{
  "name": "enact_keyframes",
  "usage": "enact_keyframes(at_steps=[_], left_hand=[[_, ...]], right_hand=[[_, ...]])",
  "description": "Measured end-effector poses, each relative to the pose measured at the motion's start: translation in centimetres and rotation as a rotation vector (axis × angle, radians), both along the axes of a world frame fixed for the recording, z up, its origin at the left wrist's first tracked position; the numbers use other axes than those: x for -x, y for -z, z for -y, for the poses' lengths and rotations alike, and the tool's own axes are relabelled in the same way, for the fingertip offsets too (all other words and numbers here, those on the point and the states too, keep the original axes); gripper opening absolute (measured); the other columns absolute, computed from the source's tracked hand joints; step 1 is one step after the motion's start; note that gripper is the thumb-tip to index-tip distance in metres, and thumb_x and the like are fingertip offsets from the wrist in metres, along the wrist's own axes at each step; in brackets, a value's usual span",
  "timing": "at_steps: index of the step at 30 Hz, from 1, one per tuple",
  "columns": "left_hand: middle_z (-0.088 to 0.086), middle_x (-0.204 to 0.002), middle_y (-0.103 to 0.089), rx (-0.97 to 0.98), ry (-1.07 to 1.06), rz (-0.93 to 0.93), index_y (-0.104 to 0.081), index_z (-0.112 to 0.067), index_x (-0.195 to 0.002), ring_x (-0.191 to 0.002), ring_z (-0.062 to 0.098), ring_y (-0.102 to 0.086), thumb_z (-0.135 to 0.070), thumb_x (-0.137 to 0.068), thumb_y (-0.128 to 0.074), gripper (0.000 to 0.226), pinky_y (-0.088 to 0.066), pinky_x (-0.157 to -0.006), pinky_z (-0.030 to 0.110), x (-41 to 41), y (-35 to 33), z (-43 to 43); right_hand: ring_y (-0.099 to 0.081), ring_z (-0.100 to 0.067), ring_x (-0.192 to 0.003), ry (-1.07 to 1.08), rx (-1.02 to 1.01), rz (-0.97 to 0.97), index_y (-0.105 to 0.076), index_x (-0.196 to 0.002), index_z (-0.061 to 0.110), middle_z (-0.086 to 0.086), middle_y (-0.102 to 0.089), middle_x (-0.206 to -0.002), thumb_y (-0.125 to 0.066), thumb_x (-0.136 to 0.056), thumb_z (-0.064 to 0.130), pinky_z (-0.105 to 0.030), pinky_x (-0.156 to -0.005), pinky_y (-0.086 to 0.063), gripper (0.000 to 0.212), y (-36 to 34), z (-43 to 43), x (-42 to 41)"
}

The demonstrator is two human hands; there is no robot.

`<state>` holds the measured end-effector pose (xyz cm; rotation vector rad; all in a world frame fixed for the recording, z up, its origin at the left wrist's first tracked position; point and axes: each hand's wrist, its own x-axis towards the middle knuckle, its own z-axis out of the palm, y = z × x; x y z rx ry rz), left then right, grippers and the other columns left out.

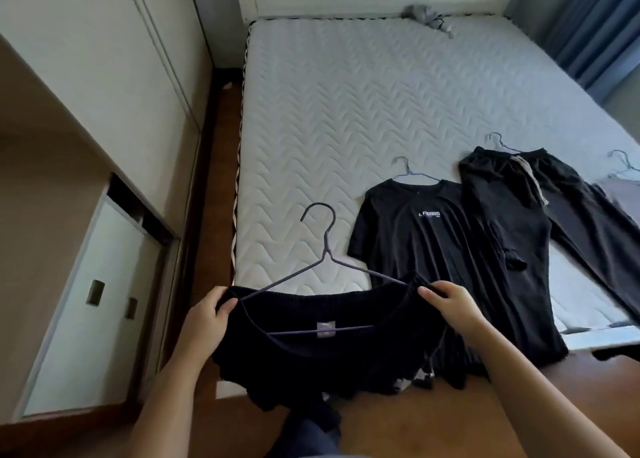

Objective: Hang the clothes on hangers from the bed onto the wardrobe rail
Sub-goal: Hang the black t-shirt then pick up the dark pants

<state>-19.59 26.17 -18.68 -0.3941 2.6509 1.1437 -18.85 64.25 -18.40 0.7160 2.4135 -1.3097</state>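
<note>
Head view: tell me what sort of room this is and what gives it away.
Very likely a bedroom: a bare quilted mattress fills the middle, tall wardrobe doors line the left wall, and a black T-shirt on a hanger lies on it.

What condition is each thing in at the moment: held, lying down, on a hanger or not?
Left hand: grips one end of a waistband.
Right hand: pinches the other end.
Dark garment: held in the air by that waistband.
Held hanger: inside the waistband, hook free.
T-shirt: flat on the mattress, on its own hanger.
Trousers: flat on the mattress, on their own hanger.
Grey cloth: crumpled at the mattress's far edge.
</note>
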Motion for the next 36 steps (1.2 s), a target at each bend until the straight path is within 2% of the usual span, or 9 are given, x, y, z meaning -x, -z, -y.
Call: enact_keyframes(at_steps=[3, 7, 11, 16, 19, 24, 29, 33, 36], left_hand=[[0.011, -0.115, -0.062, 0.009, -0.014, 0.064, -0.056, -0.008, -0.117, -0.109, 0.031, -0.055, -0.018, -0.092, -0.049, 0.028, -0.034, -0.077, 0.028, 4.1, 1.8, 0.7], [0.012, -0.111, -0.064, 0.035, 0.017, 0.149, -0.055, -0.012, -0.115, -0.101, 0.031, -0.058, -0.023, -0.093, -0.048, 0.026, -0.035, -0.071, 0.029, 8.3, 3.9, 1.7], [0.015, -0.107, -0.063, 0.069, 0.061, 0.234, -0.048, -0.01, -0.116, -0.1, 0.035, -0.058, -0.024, -0.095, -0.042, 0.026, -0.037, -0.069, 0.032, 12.2, 5.6, 2.0], [0.012, -0.092, -0.056, 0.109, 0.071, 0.364, -0.042, -0.009, -0.115, -0.081, 0.03, -0.054, -0.023, -0.096, -0.038, 0.024, -0.034, -0.056, 0.033, 17.8, 8.5, 3.3], [0.012, -0.098, -0.054, 0.109, 0.065, 0.426, -0.04, -0.01, -0.117, -0.079, 0.024, -0.049, -0.02, -0.096, -0.036, 0.023, -0.036, -0.063, 0.034, 21.2, 10.8, 3.7], [0.014, -0.097, -0.053, 0.171, 0.0, 0.399, -0.041, -0.009, -0.112, -0.075, 0.023, -0.046, -0.019, -0.096, -0.036, 0.02, -0.033, -0.061, 0.034, 27.1, 15.5, 3.8], [0.021, -0.11, -0.055, 0.187, -0.059, 0.321, -0.043, -0.008, -0.114, -0.092, 0.035, -0.052, -0.019, -0.096, -0.038, 0.023, -0.035, -0.071, 0.036, 33.2, 21.3, 3.1], [0.024, -0.113, -0.056, 0.181, -0.072, 0.281, -0.043, -0.009, -0.117, -0.102, 0.041, -0.053, -0.022, -0.095, -0.039, 0.025, -0.044, -0.087, 0.047, 37.8, 25.9, 2.5], [0.021, -0.11, -0.056, 0.17, -0.067, 0.288, -0.044, -0.008, -0.115, -0.103, 0.039, -0.052, -0.021, -0.095, -0.038, 0.024, -0.043, -0.089, 0.048, 39.9, 29.0, 1.7]], right_hand=[[-0.065, -0.025, -0.084, 0.009, 0.007, 0.056, -0.065, -0.092, 0.009, -0.004, -0.067, -0.083, -0.062, -0.086, 0.028, -0.038, -0.08, -0.052, 0.02, 1.4, 0.9, 3.8], [-0.064, -0.026, -0.095, 0.016, -0.004, 0.127, -0.063, -0.107, 0.006, -0.009, -0.068, -0.102, -0.06, -0.086, 0.033, -0.042, -0.089, -0.051, 0.035, 3.5, 1.8, 7.8], [-0.062, -0.027, -0.094, -0.038, -0.033, 0.152, -0.06, -0.108, 0.006, -0.011, -0.065, -0.1, -0.054, -0.091, 0.021, -0.042, -0.087, -0.05, 0.023, 5.6, 2.5, 12.5], [-0.059, -0.032, -0.101, -0.16, -0.082, 0.203, -0.057, -0.113, 0.002, -0.017, -0.064, -0.108, -0.05, -0.092, 0.011, -0.044, -0.092, -0.047, 0.024, 9.3, 3.7, 19.2], [-0.058, -0.032, -0.102, -0.169, -0.088, 0.22, -0.056, -0.115, 0.004, -0.017, -0.063, -0.112, -0.049, -0.093, 0.013, -0.04, -0.09, -0.047, 0.025, 12.1, 4.4, 23.5], [-0.057, -0.032, -0.103, -0.173, -0.108, 0.193, -0.056, -0.114, 0.005, -0.017, -0.063, -0.111, -0.048, -0.093, 0.013, -0.035, -0.085, -0.042, 0.025, 16.9, 5.4, 30.6], [-0.054, -0.034, -0.106, -0.169, -0.171, 0.141, -0.056, -0.114, 0.0, -0.021, -0.062, -0.112, -0.048, -0.092, 0.01, -0.028, -0.078, -0.034, 0.025, 22.2, 5.1, 36.1], [-0.053, -0.037, -0.111, -0.131, -0.231, 0.127, -0.055, -0.117, 0.0, -0.022, -0.06, -0.118, -0.047, -0.092, 0.011, -0.034, -0.086, -0.038, 0.028, 26.3, 4.3, 39.6], [-0.053, -0.037, -0.112, -0.117, -0.247, 0.156, -0.056, -0.117, 0.001, -0.022, -0.06, -0.12, -0.049, -0.092, 0.013, -0.035, -0.088, -0.039, 0.029, 29.3, 3.8, 40.9]])
